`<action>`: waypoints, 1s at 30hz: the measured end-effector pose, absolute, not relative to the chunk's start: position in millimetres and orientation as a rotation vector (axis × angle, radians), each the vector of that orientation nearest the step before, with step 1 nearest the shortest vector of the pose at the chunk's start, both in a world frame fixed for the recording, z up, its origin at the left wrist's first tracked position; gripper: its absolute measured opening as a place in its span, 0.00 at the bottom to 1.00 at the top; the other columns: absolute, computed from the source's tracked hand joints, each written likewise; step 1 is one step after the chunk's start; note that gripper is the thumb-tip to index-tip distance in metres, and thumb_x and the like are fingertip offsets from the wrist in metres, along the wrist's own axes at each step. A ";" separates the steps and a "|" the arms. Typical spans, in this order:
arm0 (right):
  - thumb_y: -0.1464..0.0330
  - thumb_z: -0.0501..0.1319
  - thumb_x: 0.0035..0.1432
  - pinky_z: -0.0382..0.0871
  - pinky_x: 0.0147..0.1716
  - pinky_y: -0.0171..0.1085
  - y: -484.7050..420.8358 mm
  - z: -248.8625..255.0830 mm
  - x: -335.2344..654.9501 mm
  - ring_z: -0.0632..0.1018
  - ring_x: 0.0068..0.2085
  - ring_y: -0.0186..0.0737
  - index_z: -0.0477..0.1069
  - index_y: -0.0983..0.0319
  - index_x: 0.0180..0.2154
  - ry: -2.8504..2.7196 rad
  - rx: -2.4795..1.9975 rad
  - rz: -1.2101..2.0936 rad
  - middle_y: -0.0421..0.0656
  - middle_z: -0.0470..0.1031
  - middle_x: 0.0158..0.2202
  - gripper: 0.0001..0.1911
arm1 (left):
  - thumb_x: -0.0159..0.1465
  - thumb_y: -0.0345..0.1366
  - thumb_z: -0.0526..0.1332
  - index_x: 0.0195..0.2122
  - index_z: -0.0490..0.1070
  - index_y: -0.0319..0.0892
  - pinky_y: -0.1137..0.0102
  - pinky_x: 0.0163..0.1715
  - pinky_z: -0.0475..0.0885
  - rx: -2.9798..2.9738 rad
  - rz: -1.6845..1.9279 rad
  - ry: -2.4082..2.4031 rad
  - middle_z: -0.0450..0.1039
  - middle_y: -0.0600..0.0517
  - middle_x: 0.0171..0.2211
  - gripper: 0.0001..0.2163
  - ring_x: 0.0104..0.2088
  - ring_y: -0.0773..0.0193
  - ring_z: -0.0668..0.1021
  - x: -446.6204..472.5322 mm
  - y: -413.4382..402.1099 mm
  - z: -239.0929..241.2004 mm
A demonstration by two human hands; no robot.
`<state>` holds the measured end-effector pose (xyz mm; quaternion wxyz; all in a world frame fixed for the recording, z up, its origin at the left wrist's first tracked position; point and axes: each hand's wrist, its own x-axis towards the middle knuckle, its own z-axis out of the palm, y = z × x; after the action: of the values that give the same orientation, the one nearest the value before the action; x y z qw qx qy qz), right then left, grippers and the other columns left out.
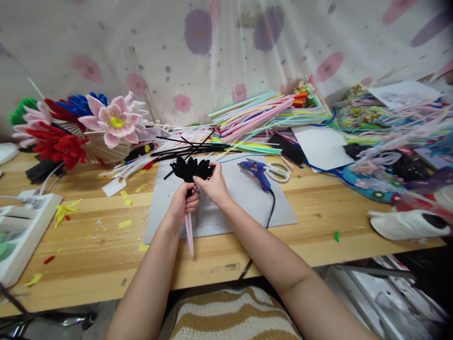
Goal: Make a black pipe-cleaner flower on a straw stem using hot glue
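Note:
A black fuzzy flower (pixel 191 169), with several petals fanned outward, is held above a grey mat (pixel 226 219). My left hand (pixel 184 203) is closed around its base. Pale pink stems (pixel 189 236) hang down below that fist. My right hand (pixel 211 183) grips the flower's right side, thumb across the front of the petals and fingers behind. On the mat, right of my hands, lie a blue glue gun (pixel 257 173) with a black cord and a pair of scissors (pixel 278 172) with pale handles.
Black pipe cleaners (pixel 191 149) lie just behind the mat, with pastel pipe cleaners (pixel 255 115) heaped farther back. Finished fuzzy flowers (pixel 113 120) stand at left beside a white power strip (pixel 30 236). A white spool (pixel 406 224) lies near the right front edge. Yellow scraps (pixel 125 224) dot the table.

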<state>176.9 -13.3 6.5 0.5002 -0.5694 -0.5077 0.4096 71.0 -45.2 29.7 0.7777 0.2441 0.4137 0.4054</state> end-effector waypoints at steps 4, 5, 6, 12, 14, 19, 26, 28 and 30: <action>0.62 0.62 0.38 0.65 0.36 0.37 -13.7 10.6 175.6 0.71 0.32 0.35 0.52 0.57 0.42 -1.215 -1.368 0.995 0.38 0.66 0.34 0.29 | 0.53 0.38 0.53 0.21 0.58 0.41 0.83 0.06 0.41 0.554 0.874 0.911 0.42 0.64 0.10 0.08 0.08 0.78 0.46 70.9 -45.0 29.0; 0.62 0.62 0.38 0.65 0.36 0.38 -13.8 11.3 175.2 0.71 0.32 0.35 0.52 0.57 0.42 -1.216 -1.373 0.992 0.38 0.66 0.34 0.28 | 0.53 0.38 0.53 0.21 0.58 0.41 0.82 0.07 0.41 0.564 0.877 0.912 0.42 0.64 0.10 0.08 0.08 0.78 0.46 70.8 -44.9 28.6; 0.62 0.62 0.38 0.65 0.36 0.38 -13.9 11.9 174.9 0.71 0.32 0.35 0.52 0.57 0.42 -1.218 -1.377 0.987 0.38 0.66 0.34 0.28 | 0.54 0.39 0.53 0.21 0.58 0.41 0.82 0.07 0.41 0.577 0.881 0.915 0.42 0.64 0.10 0.09 0.09 0.78 0.46 70.7 -44.8 28.2; 0.61 0.62 0.38 0.64 0.40 0.38 -14.1 11.1 174.3 0.71 0.39 0.37 0.52 0.57 0.41 -1.236 -1.338 0.933 0.40 0.66 0.37 0.28 | 0.57 0.46 0.50 0.19 0.58 0.41 0.81 0.07 0.40 0.650 0.911 1.047 0.42 0.63 0.08 0.15 0.08 0.77 0.46 73.0 -41.3 29.1; 0.61 0.63 0.38 0.64 0.42 0.39 -15.2 11.2 174.4 0.71 0.40 0.37 0.52 0.57 0.42 -1.244 -1.333 0.909 0.40 0.66 0.39 0.29 | 0.57 0.47 0.49 0.19 0.58 0.41 0.80 0.07 0.40 0.655 0.910 1.103 0.42 0.63 0.08 0.16 0.07 0.77 0.46 74.4 -39.6 28.8; 0.63 0.63 0.38 0.63 0.45 0.42 -18.9 15.5 179.4 0.71 0.42 0.39 0.52 0.57 0.44 -1.308 -1.304 0.913 0.41 0.66 0.40 0.30 | 0.57 0.49 0.49 0.17 0.56 0.42 0.79 0.07 0.40 0.644 0.936 1.155 0.43 0.62 0.07 0.18 0.07 0.77 0.47 75.4 -37.2 23.2; 0.71 0.58 0.39 0.58 0.51 0.43 -15.5 25.3 205.5 0.68 0.49 0.39 0.53 0.59 0.45 -1.467 -1.038 1.064 0.44 0.66 0.46 0.28 | 0.59 0.46 0.47 0.19 0.59 0.41 0.79 0.07 0.41 0.716 0.969 1.121 0.44 0.62 0.08 0.17 0.07 0.76 0.47 69.1 -37.5 20.0; 0.72 0.59 0.39 0.57 0.52 0.43 -14.2 29.7 212.1 0.67 0.51 0.39 0.54 0.59 0.46 -1.544 -0.981 1.051 0.44 0.65 0.47 0.28 | 0.59 0.45 0.46 0.19 0.59 0.41 0.79 0.07 0.42 0.780 0.936 1.150 0.45 0.61 0.08 0.17 0.07 0.76 0.48 67.0 -37.2 21.5; 0.72 0.60 0.39 0.57 0.52 0.42 -13.6 35.4 216.8 0.67 0.51 0.40 0.54 0.58 0.47 -1.645 -0.934 1.020 0.45 0.63 0.49 0.30 | 0.59 0.45 0.46 0.19 0.60 0.41 0.78 0.07 0.42 0.861 0.898 1.158 0.45 0.61 0.08 0.17 0.07 0.76 0.47 65.0 -36.4 23.5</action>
<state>216.8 -13.6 35.4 0.4760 -0.3821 -0.6732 0.4173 65.0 -36.4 23.5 0.6603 0.3805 0.5117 0.3967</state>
